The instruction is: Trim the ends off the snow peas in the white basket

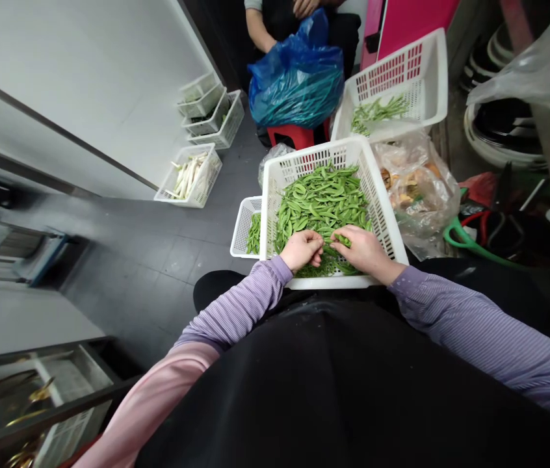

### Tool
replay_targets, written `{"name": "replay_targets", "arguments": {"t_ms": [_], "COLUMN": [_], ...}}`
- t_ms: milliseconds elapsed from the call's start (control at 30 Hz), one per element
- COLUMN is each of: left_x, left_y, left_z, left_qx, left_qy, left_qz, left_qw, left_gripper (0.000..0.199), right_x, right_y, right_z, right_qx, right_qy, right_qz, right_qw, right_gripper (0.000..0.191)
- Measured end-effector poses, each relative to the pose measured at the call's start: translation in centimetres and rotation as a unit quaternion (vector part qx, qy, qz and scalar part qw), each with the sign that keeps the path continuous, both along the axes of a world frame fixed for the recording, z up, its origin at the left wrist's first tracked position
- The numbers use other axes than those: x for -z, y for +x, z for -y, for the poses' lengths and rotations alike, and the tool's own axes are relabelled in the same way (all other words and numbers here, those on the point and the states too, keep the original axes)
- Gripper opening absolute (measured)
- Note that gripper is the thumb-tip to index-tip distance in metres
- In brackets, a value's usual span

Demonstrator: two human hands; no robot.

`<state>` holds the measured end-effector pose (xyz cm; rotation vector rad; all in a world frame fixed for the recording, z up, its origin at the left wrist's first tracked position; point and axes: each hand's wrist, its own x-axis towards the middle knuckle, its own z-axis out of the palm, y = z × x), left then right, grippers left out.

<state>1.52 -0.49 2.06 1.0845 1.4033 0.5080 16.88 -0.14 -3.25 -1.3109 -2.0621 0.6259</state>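
Note:
On my lap rests a white plastic basket (386, 214) heaped with green snow peas (321, 198). Over its near side my right hand (365, 249) is closed round several snow pea pods (342, 240), which stick out between thumb and fingers. My left hand (303, 251) is just to the left, thumb and forefinger pinched together. What that pinch holds, if anything, is too small to make out. Only a small gap lies between the two hands, above the pods. A smaller white basket (238, 229) with some pods in it stands beside the large one on the left.
Across from me a person's arm (259, 27) reaches to a blue plastic bag (297, 84) on a red stool (290, 136). Another white basket (433, 78) holds green beans. Clear bags (421, 182) lie at right, near a green-handled tool (465, 239). White root vegetables fill a floor basket (212, 170).

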Motion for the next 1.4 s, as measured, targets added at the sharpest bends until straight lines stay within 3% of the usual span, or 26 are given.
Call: {"name": "replay_targets", "arguments": {"t_ms": [133, 233, 400, 500, 600, 667, 733, 800, 833, 900, 967, 1000, 1067, 1133, 1200, 1267, 1333, 1400], "left_x": [0.0, 1.0, 4.1, 5.0, 4.5, 3.6, 2.8, 2.2, 2.0, 1.7, 1.4, 1.1, 0.6, 0.0, 0.0, 0.8, 2.6, 4.8], "left_y": [0.2, 0.2, -1.3, -2.3, -2.5, -2.2, -1.6, -1.1, -0.8, -0.4, -0.2, -0.1, 0.1, 0.4, 0.8, 1.2, 1.3, 1.0], "left_z": [0.1, 0.1, 0.0, -0.1, -0.3, -0.5, -0.7, -0.7, -0.8, -0.9, -1.0, -1.2, -1.5, -2.0, -2.4, -2.6, -2.4, -2.0], "left_qx": [0.009, 0.007, 0.098, 0.139, 0.145, 0.114, 0.108, 0.162, 0.205, 0.290, 0.351, 0.374, 0.404, 0.397, 0.339, 0.258, 0.228, 0.294], "left_qy": [0.019, 0.022, -0.025, -0.048, -0.049, -0.007, 0.043, 0.066, 0.075, 0.119, 0.184, 0.209, 0.240, 0.271, 0.308, 0.321, 0.297, 0.252], "left_qz": [0.007, 0.033, -0.159, -0.210, -0.199, -0.174, -0.150, -0.153, -0.175, -0.253, -0.340, -0.369, -0.388, -0.361, -0.304, -0.246, -0.230, -0.283], "left_qw": [1.000, 0.999, 0.982, 0.967, 0.968, 0.978, 0.982, 0.973, 0.960, 0.915, 0.853, 0.825, 0.793, 0.799, 0.836, 0.877, 0.898, 0.877], "left_gripper": [0.013, 0.011, 0.009, 0.010, 0.029, 0.053, 0.058, 0.040, 0.030, 0.027, 0.026, 0.024, 0.020, 0.018, 0.021, 0.031, 0.038, 0.034], "right_x": [-0.4, -1.0, -1.3, -1.1, -0.8, -0.5, -0.2, 0.1, 0.1, -0.2, -0.6, -0.8, -0.9, -0.9, -1.0, -1.2, -1.5, -1.9], "right_y": [-0.2, -0.2, 0.1, 0.2, 0.0, -0.1, -0.1, 0.0, 0.2, 0.7, 1.3, 1.6, 2.0, 2.1, 1.9, 1.7, 1.9, 2.6], "right_z": [0.3, 0.4, 0.1, 0.0, -0.2, -0.3, -0.4, -0.5, -0.6, -0.7, -0.8, -0.9, -1.0, -1.1, -1.1, -1.1, -1.4, -2.1], "right_qx": [0.002, 0.031, 0.096, 0.103, 0.094, 0.092, 0.094, 0.098, 0.104, 0.107, 0.059, 0.009, -0.095, -0.122, -0.054, 0.039, 0.119, 0.181], "right_qy": [-0.018, -0.054, -0.205, -0.257, -0.280, -0.290, -0.298, -0.295, -0.275, -0.177, -0.051, -0.007, 0.010, -0.024, -0.071, -0.134, -0.190, -0.204], "right_qz": [-0.046, -0.129, -0.250, -0.309, -0.325, -0.345, -0.368, -0.351, -0.320, -0.220, -0.099, -0.047, 0.021, 0.028, -0.039, -0.163, -0.303, -0.431], "right_qw": [0.999, 0.990, 0.941, 0.910, 0.899, 0.888, 0.876, 0.883, 0.900, 0.953, 0.992, 0.999, 0.995, 0.992, 0.995, 0.977, 0.926, 0.860], "right_gripper": [0.010, 0.010, 0.019, 0.022, 0.025, 0.028, 0.032, 0.032, 0.030, 0.021, 0.016, 0.016, 0.014, 0.009, 0.010, 0.015, 0.019, 0.020]}}
